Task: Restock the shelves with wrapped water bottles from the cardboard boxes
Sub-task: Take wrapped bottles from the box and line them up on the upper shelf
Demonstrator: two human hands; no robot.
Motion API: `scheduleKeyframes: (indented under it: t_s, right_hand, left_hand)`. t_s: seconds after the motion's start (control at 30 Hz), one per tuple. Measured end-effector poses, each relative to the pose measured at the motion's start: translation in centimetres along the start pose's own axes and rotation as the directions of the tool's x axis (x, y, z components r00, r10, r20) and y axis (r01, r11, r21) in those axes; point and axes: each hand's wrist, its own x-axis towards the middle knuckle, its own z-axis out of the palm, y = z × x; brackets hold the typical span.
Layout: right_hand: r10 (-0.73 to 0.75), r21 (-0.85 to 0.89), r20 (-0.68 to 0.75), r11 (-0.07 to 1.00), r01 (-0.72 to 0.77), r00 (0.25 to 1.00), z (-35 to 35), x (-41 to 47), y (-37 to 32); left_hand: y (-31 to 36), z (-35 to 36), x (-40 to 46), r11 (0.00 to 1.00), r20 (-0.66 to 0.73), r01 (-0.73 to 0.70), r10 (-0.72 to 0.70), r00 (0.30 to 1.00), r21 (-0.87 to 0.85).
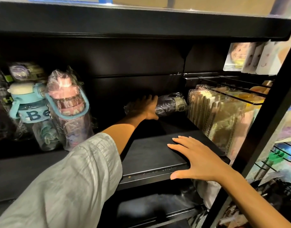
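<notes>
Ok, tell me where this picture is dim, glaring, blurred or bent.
Head view: the shelf recess is dim around the left hand and its dark wrapped bottle; glare glints on the pink bottle wrap; the sleeve is blurred; wide-angle bending tilts the shelf post.

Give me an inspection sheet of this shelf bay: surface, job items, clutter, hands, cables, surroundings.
Surface: black shelf, bare at the front where the right hand rests.
Job's things: dark wrapped bottle lying on its side at the back; pink wrapped bottle and blue wrapped bottle upright at left.
Clutter: nothing seen.
Hands: left hand reaches deep and grips the dark wrapped bottle; right hand lies flat on the shelf's front edge, fingers straight.
Cables: nothing seen.
Surroundings: packaged towels hanging on wire hooks at right; cartoon-print packs above them; upper shelf overhead.
</notes>
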Motion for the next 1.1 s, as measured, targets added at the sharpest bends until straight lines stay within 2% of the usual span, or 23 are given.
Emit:
scheduleKeyframes:
  t_s: [0.1,0.17,0.27,0.4,0.53,0.63,0.83,0.97,1.1]
  right_hand:
    - [0.005,0.000,0.004,1.000,-0.005,1.000,-0.1,0.0,0.0]
    - [0.008,0.001,0.007,1.000,-0.008,1.000,-0.1,-0.1,0.0]
    - [0.012,0.008,0.006,1.000,-0.012,1.000,-0.1,-0.1,-0.1]
    - [0.019,-0.006,0.015,1.000,-0.019,1.000,-0.2,-0.3,-0.4]
    - [0.021,-0.022,0.021,1.000,-0.020,1.000,-0.4,-0.4,-0.5]
    - [0.013,-0.030,0.012,0.999,-0.013,1.000,-0.4,-0.4,-0.5]
    - [0.013,-0.037,0.006,0.999,-0.012,1.000,-0.2,-0.2,-0.4]
    - [0.008,-0.042,0.005,0.999,-0.008,1.000,-0.2,-0.1,-0.3]
    - [0.004,-0.041,-0.003,0.999,-0.005,1.000,-0.2,-0.1,-0.2]
  left_hand:
    - [-0.9,-0.5,-0.5,0.978,-0.063,0.047,-0.061,0.996,-0.201]
    - [-1.6,-1.2,-0.9,0.923,-0.169,0.062,-0.135,0.976,-0.380]
    - [-2.3,-2.8,-1.7,0.773,-0.308,-0.002,-0.250,0.918,-0.634]
    - [-4.1,-4.1,-2.7,0.518,-0.300,-0.054,-0.405,0.864,-0.854]
    - [-7.1,-2.6,-2.5,0.373,-0.287,-0.094,-0.506,0.814,-0.923]
    - [-7.8,-2.8,-4.4,0.373,-0.284,-0.072,-0.553,0.783,-0.925]
    - [-8.6,-2.0,-5.9,0.349,-0.320,-0.122,-0.591,0.741,-0.929]
    - [-8.7,-1.6,-6.0,0.209,-0.282,-0.190,-0.670,0.687,-0.959]
    - [-9.8,-0.3,-5.3,0.113,-0.220,-0.203,-0.733,0.644,-0.973]
